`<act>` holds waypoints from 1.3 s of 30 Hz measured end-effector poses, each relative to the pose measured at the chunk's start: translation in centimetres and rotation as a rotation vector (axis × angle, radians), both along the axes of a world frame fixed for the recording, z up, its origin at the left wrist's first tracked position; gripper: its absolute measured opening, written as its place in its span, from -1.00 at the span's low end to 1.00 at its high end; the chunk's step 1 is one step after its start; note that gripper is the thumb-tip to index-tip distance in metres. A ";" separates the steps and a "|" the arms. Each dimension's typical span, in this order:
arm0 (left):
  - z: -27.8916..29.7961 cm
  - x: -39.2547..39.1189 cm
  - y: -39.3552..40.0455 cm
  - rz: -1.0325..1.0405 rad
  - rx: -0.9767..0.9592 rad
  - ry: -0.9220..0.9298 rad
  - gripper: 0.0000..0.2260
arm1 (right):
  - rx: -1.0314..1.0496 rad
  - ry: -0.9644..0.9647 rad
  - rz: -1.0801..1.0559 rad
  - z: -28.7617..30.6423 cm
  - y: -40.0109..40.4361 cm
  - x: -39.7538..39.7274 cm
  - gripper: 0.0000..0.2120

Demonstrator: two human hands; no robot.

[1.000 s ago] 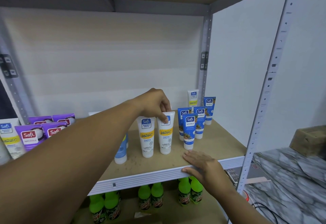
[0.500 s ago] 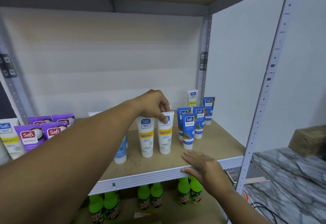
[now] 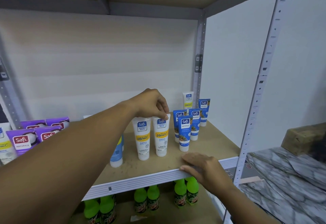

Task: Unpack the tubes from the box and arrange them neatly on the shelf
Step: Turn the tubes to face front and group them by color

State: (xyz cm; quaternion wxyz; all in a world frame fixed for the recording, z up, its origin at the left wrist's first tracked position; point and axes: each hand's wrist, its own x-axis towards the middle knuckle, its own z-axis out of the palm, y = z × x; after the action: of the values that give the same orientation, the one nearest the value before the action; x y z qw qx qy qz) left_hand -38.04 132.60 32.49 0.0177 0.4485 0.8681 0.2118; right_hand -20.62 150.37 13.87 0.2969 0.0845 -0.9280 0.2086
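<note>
Two white-and-yellow tubes stand upright side by side on the brown shelf board [image 3: 208, 142]. My left hand [image 3: 151, 103] pinches the top edge of the right one [image 3: 161, 137]; the left one [image 3: 142, 140] stands just beside it. To their right stand several blue tubes [image 3: 184, 133], with one more white tube [image 3: 187, 100] at the back. A light-blue tube [image 3: 117, 153] is partly hidden behind my left forearm. Purple tubes [image 3: 23, 140] stand at the far left. My right hand [image 3: 202, 167] rests flat on the shelf's white front edge. No box is in view.
Green bottles [image 3: 146, 197] stand on the lower shelf. A grey upright post [image 3: 254, 103] bounds the shelf on the right. Beyond it lies a marbled surface [image 3: 285, 179] with a brown block [image 3: 303, 139] on it. Bare board lies at the shelf's right front.
Almost nothing differs: my left hand keeps its pinch on the same tube top, and my right hand stays on the shelf edge.
</note>
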 end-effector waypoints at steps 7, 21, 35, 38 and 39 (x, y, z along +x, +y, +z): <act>2.6 -0.5 2.7 0.040 0.231 -0.006 -0.85 | -0.141 0.229 -0.171 8.7 2.8 -0.5 -0.81; 2.0 -10.1 15.9 0.068 0.050 0.043 -0.58 | -0.097 -0.297 -0.475 15.6 13.3 -14.2 -0.60; -0.6 -15.2 21.9 0.080 -0.153 0.006 -0.73 | -0.195 -0.396 -0.461 14.0 16.3 -19.0 -0.79; -0.5 -14.9 21.8 0.083 -0.129 0.003 -0.73 | -0.250 -0.406 -0.438 14.1 16.4 -19.0 -0.79; -0.4 -14.7 21.7 0.084 -0.116 0.005 -0.73 | -0.258 -0.404 -0.436 14.3 16.4 -18.8 -0.80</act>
State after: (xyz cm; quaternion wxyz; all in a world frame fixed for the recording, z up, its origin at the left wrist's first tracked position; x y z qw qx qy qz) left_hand -52.74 154.28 32.07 0.0326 0.4105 0.8970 0.1605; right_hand -39.46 166.77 28.14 0.1528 -0.1977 -0.9303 0.2684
